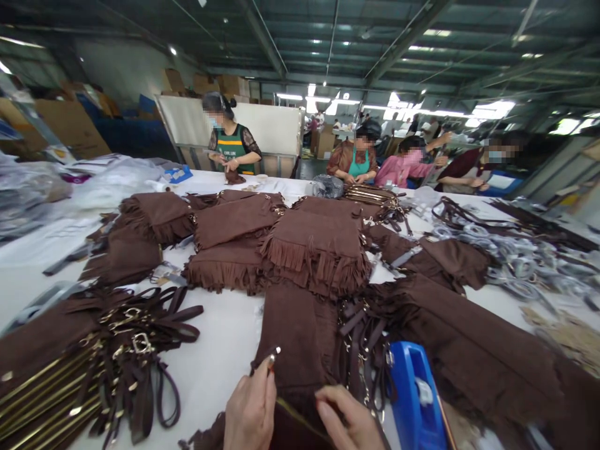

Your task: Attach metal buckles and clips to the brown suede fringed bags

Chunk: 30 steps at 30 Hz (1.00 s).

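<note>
My left hand point(250, 412) is at the bottom edge, fingers closed in a pinch on a small metal zipper pull point(273, 356) that sticks up from a brown suede fringed bag point(300, 337). My right hand point(349, 422) lies beside it on the same bag, fingers curled on the fabric near its gold zipper line point(300, 420). Only part of each hand shows.
Brown fringed bags point(314, 250) are heaped across the white table point(220, 350). Stacked bags with straps and buckles point(117, 350) lie at left, a blue tape dispenser point(415, 394) at right. Several workers point(229, 144) stand at the far side; plastic wraps point(515, 262) lie at right.
</note>
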{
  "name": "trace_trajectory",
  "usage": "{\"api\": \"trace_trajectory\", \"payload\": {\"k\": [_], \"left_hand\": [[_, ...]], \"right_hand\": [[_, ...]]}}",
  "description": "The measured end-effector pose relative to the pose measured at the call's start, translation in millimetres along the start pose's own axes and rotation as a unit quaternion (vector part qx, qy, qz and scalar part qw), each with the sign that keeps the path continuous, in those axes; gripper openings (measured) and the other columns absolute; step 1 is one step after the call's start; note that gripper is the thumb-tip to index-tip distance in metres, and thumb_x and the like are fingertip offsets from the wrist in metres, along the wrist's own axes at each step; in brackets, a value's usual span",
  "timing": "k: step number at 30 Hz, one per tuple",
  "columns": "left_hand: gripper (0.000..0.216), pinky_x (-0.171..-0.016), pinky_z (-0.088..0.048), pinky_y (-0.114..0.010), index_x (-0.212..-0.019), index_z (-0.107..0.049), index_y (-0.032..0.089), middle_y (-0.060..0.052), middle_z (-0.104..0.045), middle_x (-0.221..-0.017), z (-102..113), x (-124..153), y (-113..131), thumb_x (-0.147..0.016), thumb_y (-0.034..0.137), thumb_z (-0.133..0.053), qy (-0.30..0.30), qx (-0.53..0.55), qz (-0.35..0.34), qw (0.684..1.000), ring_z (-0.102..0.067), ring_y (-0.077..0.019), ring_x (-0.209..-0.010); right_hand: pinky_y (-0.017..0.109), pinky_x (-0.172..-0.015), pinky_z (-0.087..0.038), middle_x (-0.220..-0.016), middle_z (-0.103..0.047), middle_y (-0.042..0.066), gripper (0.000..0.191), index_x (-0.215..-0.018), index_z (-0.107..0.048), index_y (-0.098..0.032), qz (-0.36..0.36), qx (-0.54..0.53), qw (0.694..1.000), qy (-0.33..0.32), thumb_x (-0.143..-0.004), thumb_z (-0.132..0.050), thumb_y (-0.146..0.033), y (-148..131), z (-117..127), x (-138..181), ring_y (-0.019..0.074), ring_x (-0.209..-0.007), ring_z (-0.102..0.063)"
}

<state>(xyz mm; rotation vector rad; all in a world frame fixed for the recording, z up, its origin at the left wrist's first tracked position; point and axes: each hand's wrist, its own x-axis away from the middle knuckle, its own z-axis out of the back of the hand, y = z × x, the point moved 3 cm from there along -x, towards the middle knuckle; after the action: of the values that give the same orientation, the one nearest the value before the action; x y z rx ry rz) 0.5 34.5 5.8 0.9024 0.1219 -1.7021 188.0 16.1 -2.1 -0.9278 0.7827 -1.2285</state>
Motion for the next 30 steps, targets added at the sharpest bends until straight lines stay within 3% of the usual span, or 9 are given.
{"api": "trace_trajectory", "payload": {"k": [2, 5, 10, 13, 18, 22, 26, 30], "left_hand": [[0.029, -0.052, -0.049, -0.023, -0.106, -0.052, 0.01, -0.009, -0.07, -0.075, 0, 0, 7, -0.09, 0.025, -0.034, 0.017, -0.026, -0.064, 0.997, -0.06, -0.0142, -0.053], [0.029, -0.055, -0.051, -0.024, -0.11, -0.049, 0.009, -0.011, -0.07, -0.08, 0, 3, 10, -0.089, 0.022, -0.035, 0.002, -0.03, -0.091, 0.995, -0.062, -0.0154, -0.057], [0.025, -0.061, -0.053, -0.021, -0.102, -0.053, 0.013, -0.009, -0.069, -0.08, 2, 8, 8, -0.089, 0.025, -0.034, -0.046, 0.055, -0.031, 0.997, -0.065, -0.015, -0.066], [0.025, -0.063, -0.054, -0.023, -0.101, -0.054, 0.015, -0.008, -0.069, -0.082, 1, 11, 7, -0.089, 0.026, -0.036, -0.074, 0.092, 0.008, 0.993, -0.065, -0.0153, -0.068], [0.026, -0.06, -0.054, -0.025, -0.105, -0.054, 0.016, -0.008, -0.069, -0.081, -3, 15, 5, -0.089, 0.027, -0.037, -0.077, 0.108, 0.017, 0.991, -0.065, -0.0168, -0.067], [0.025, -0.059, -0.054, -0.024, -0.104, -0.054, 0.016, -0.007, -0.069, -0.079, -4, 15, 5, -0.089, 0.027, -0.037, -0.074, 0.095, 0.001, 0.993, -0.065, -0.0163, -0.065], [0.026, -0.062, -0.054, -0.023, -0.104, -0.054, 0.016, -0.008, -0.069, -0.084, -4, 16, 4, -0.089, 0.028, -0.036, -0.086, 0.099, 0.006, 0.991, -0.065, -0.0161, -0.07], [0.026, -0.056, -0.052, -0.024, -0.103, -0.054, 0.017, -0.006, -0.069, -0.079, -4, 16, 5, -0.089, 0.029, -0.035, -0.088, 0.048, 0.007, 0.995, -0.064, -0.0161, -0.062]], "right_hand": [[0.021, -0.067, -0.044, -0.077, -0.063, 0.003, 0.019, -0.086, -0.063, -0.021, 0.032, -0.02, 0.999, 0.018, -0.084, -0.045, -0.03, -22, -12, -15, 0.0147, -0.073, -0.059], [0.023, -0.066, -0.045, -0.076, -0.062, 0.004, 0.021, -0.084, -0.063, -0.018, 0.006, -0.084, 0.996, 0.04, -0.082, -0.047, -0.031, -41, -25, -32, 0.0154, -0.072, -0.058], [0.025, -0.064, -0.045, -0.075, -0.062, 0.003, 0.025, -0.083, -0.063, -0.016, -0.097, -0.299, 0.949, 0.006, -0.075, -0.056, -0.038, -49, -36, -42, 0.0151, -0.069, -0.056], [0.024, -0.064, -0.043, -0.07, -0.06, 0.001, 0.024, -0.077, -0.064, -0.016, -0.099, -0.327, 0.94, -0.002, -0.073, -0.06, -0.039, -51, -35, -43, 0.0137, -0.066, -0.054], [0.022, -0.059, -0.041, -0.064, -0.057, -0.001, 0.025, -0.072, -0.063, -0.015, -0.118, -0.358, 0.926, 0.001, -0.071, -0.063, -0.04, -53, -35, -43, 0.0113, -0.06, -0.05], [0.022, -0.058, -0.041, -0.063, -0.055, -0.002, 0.022, -0.069, -0.059, -0.015, -0.103, -0.329, 0.939, 0.012, -0.074, -0.058, -0.037, -52, -36, -44, 0.0105, -0.058, -0.049], [0.02, -0.058, -0.041, -0.066, -0.054, -0.001, 0.016, -0.07, -0.055, -0.017, -0.02, -0.181, 0.981, 0.062, -0.079, -0.047, -0.027, -51, -36, -44, 0.0103, -0.061, -0.05], [0.02, -0.058, -0.041, -0.066, -0.053, 0.0, 0.015, -0.069, -0.05, -0.018, 0.041, -0.062, 0.991, 0.108, -0.081, -0.041, -0.02, -52, -39, -41, 0.011, -0.061, -0.051]]}}
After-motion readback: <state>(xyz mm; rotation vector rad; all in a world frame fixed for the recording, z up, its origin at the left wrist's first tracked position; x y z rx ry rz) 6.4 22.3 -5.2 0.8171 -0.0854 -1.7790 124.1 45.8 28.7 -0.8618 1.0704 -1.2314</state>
